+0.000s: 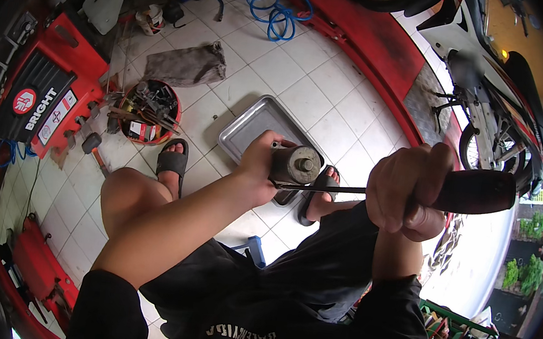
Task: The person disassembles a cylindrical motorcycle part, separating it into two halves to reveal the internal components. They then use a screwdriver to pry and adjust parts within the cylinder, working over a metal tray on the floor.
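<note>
My left hand is closed around a grey cylindrical metal part, its round end with a central stub turned toward me. In my right hand is a screwdriver with a dark handle, gripped where the handle meets the shaft. The thin shaft runs leftward, and its end meets the lower edge of the metal part, beside my left fingers. The exact contact at the tip is too small to make out. Below the part, a shallow metal tray lies on the floor between my feet.
A red tub of tools stands left of the tray, with a hammer and red toolbox further left. A grey cloth and blue coiled hose lie beyond. Right stands a motorcycle beside a red ramp.
</note>
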